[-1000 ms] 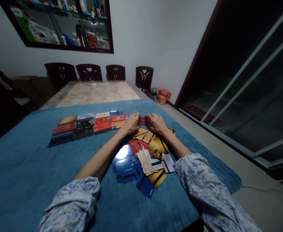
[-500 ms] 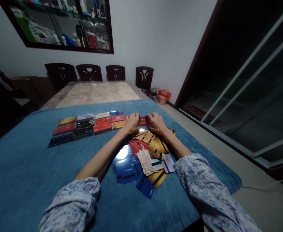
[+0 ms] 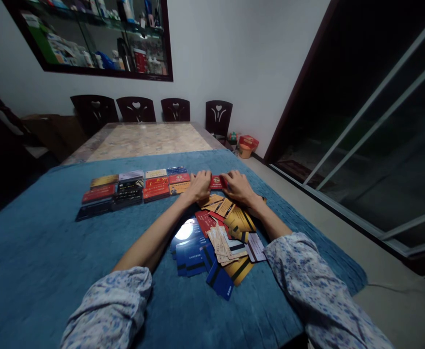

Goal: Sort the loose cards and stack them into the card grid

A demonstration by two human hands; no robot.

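My left hand [image 3: 199, 186] and my right hand [image 3: 238, 187] both grip a red card [image 3: 216, 182] between them, just above the blue cloth [image 3: 52, 252]. Below my wrists lies a loose heap of cards [image 3: 217, 242] in blue, red, gold and white. To the left of my hands, several cards lie in tidy rows [image 3: 132, 190] on the cloth.
The cloth covers the near part of a long table with a marbled top [image 3: 147, 140]. Several dark chairs [image 3: 176, 109] stand at its far end. A wall cabinet [image 3: 99, 39] hangs above them. A red tub [image 3: 247, 143] sits on the floor at the right, by a glass sliding door [image 3: 379, 121].
Both hands stay on the red card, which has lifted slightly. The view has shifted a little to the left and down.
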